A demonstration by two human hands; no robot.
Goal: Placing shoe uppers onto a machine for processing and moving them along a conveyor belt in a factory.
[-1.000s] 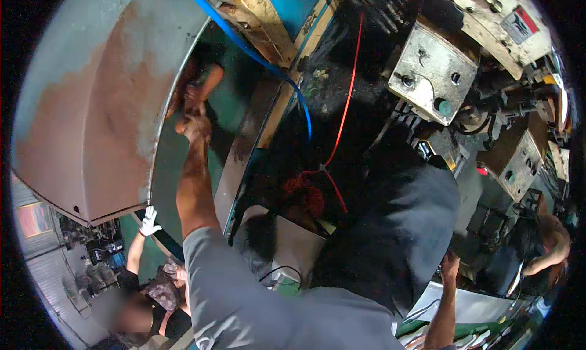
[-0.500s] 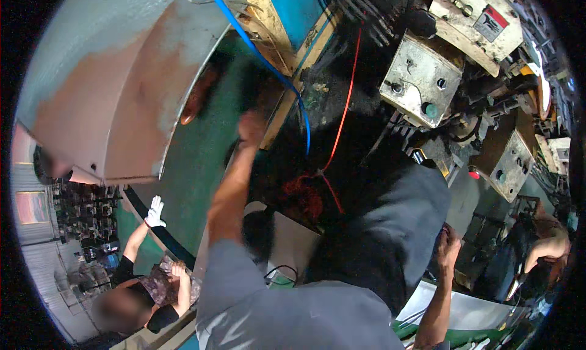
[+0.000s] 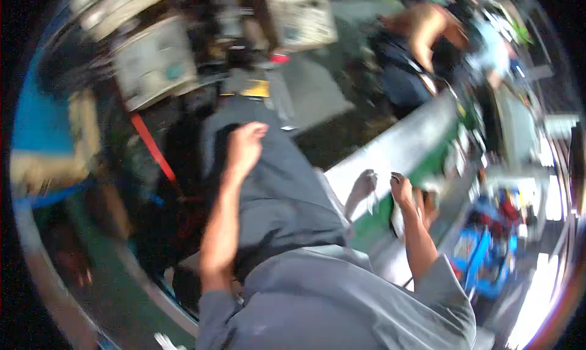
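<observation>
My left hand (image 3: 245, 147) hovers over my dark trousers, its fingers loosely curled together with nothing visible in them. My right hand (image 3: 400, 190) reaches forward at the edge of a long shiny metal sheet (image 3: 421, 127). Its fingers are bent and pressed together; whatever they may hold is too small and blurred to name. A greyish, hand-like shape (image 3: 364, 185), probably a reflection, shows on the sheet just left of those fingers.
Pale control boxes (image 3: 155, 63) stand at the upper left, one with a green button. A red cord (image 3: 151, 145) hangs below them. Beyond the sheet a person (image 3: 421, 42) bends forward. Blue crates (image 3: 485, 258) stand at the right. A white-gloved hand (image 3: 166, 341) shows at the lower edge.
My view has swung to the right. My left hand has come from the machine side to over my lap. My right hand has moved from beside my leg to the metal sheet.
</observation>
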